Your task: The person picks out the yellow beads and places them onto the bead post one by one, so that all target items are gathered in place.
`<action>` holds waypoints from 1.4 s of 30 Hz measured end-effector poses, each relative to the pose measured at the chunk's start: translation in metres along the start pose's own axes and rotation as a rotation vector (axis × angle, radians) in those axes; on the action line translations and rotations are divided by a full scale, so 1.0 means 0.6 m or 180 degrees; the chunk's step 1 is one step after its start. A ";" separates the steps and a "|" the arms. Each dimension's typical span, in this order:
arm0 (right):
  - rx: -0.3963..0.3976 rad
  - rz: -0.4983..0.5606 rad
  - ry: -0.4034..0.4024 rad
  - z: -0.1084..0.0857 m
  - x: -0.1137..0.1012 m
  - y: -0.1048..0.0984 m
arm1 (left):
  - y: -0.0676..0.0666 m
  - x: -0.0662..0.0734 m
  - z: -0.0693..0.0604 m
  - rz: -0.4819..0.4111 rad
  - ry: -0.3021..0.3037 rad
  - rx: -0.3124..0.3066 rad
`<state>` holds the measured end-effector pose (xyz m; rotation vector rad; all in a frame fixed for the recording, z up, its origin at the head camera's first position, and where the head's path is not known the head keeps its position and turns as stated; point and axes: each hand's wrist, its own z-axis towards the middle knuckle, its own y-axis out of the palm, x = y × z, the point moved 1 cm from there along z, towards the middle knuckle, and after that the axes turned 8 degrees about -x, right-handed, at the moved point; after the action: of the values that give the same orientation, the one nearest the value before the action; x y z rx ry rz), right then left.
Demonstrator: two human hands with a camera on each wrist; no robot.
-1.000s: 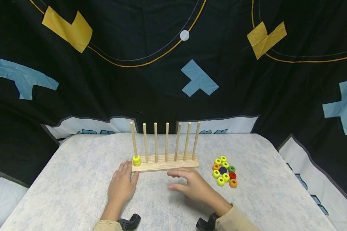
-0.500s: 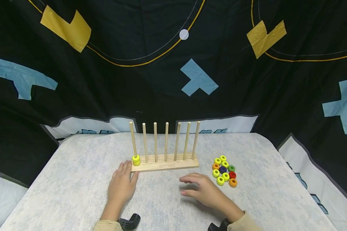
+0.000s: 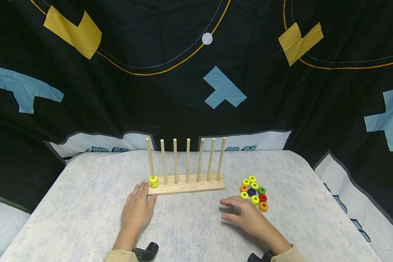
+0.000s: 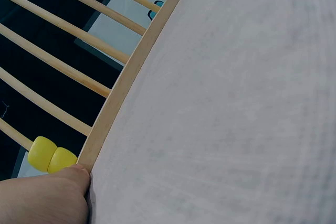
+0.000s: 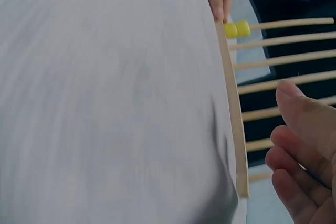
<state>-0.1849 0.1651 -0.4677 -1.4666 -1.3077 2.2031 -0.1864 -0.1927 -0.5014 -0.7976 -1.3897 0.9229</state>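
We judge the loose beads to be light, hard and hardly fragile, their rounded, smooth sides perhaps a little slippery and apt to roll if pushed off centre; a thumb-and-finger pinch across the outer rim, with the hole kept free, looks the surest hold. They lie in a close cluster on the table, off the right end of the wooden rack — yellow for the most part, with orange, green, red and a dark purple one among them. Two yellow beads sit stacked at the foot of the leftmost of the rack's seven upright pegs. The rack itself looks stiff and fairly light, so we would steady it by its base, since the slim pegs give poor purchase. Our left hand lies low on the table, fingers extended forward, their tips touching the base's left end just by the stacked beads; it rests there rather than clasping anything. Our right hand is poised over the table at the near side of the cluster, palm turned inward, fingers gently bent and the thumb well apart from them. Nothing is between them — that grip is unfilled, and in the head view the hand partly covers the cluster's near edge.
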 end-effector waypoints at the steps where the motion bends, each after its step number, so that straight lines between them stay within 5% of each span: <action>1: 0.0017 -0.0003 0.0034 -0.002 0.002 -0.003 | 0.000 0.000 0.000 0.0003 0.0000 0.0003; 19: 0.0345 -0.0392 0.0378 -0.022 0.053 -0.051 | -0.001 0.000 -0.001 0.0019 0.0021 0.0008; 42: 0.0516 -0.0801 0.0617 -0.010 0.073 -0.052 | 0.002 -0.002 0.000 -0.0003 0.0016 0.0023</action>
<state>-0.2108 0.2122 -0.4732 -1.3365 -1.1512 1.9071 -0.1867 -0.1931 -0.5028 -0.7933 -1.3817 0.9240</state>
